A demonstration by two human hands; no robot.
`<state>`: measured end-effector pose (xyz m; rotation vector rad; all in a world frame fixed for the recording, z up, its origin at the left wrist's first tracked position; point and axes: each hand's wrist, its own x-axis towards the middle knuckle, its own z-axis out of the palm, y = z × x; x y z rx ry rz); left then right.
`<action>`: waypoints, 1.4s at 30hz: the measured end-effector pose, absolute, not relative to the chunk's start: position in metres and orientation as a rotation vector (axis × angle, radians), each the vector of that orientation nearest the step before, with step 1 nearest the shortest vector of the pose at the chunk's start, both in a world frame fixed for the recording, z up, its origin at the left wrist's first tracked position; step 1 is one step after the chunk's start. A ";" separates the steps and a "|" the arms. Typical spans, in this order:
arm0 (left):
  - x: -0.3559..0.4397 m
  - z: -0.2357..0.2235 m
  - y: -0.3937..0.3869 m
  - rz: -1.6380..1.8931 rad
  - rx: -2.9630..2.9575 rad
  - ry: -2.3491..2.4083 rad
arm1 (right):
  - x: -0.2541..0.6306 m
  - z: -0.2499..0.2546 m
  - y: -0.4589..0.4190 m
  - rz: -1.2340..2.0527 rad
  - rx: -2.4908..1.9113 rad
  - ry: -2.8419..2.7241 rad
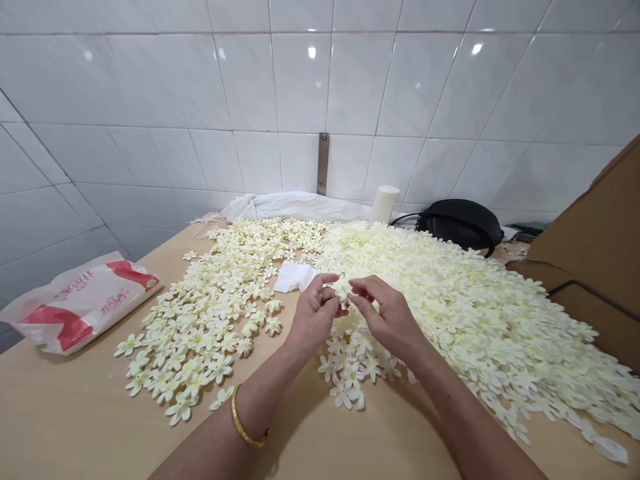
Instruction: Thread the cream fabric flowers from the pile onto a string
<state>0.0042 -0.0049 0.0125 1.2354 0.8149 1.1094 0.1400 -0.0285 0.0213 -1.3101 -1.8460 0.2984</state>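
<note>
Between my two hands is a small pale artificial flower (343, 291), held above the table. The fingers of my left hand (316, 310) are closed on its left side; a gold bangle circles that wrist. My right hand (384, 312) pinches at a petal on the flower's right side with thumb and forefinger. Below the hands lies a small group of loose white flowers (353, 373). A big heap of the same flowers (480, 320) spreads to the right, and a looser spread of cream flowers (200, 333) covers the table on the left.
A red and white plastic packet (90, 300) lies at the left edge of the wooden table (100, 420). A white tissue (295, 276) sits beyond my hands. At the back stand a white cylinder (384, 205) and a black bag (457, 223). A cardboard box (590, 253) rises at the right.
</note>
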 end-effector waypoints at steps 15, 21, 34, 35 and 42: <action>0.010 0.007 -0.005 0.997 0.854 0.632 | 0.133 0.018 -0.028 0.771 -1.290 -1.397; 0.015 0.008 -0.001 1.062 0.786 0.669 | 0.128 0.014 -0.024 1.243 -1.011 -1.073; 0.008 0.009 0.003 0.966 0.691 0.618 | 0.124 0.012 -0.028 0.725 -1.243 -1.297; 0.008 0.008 0.004 0.980 0.707 0.629 | 0.124 0.014 -0.030 0.621 -1.252 -1.326; 0.009 0.006 0.002 1.019 0.753 0.653 | 0.122 0.016 -0.033 0.702 -1.165 -1.496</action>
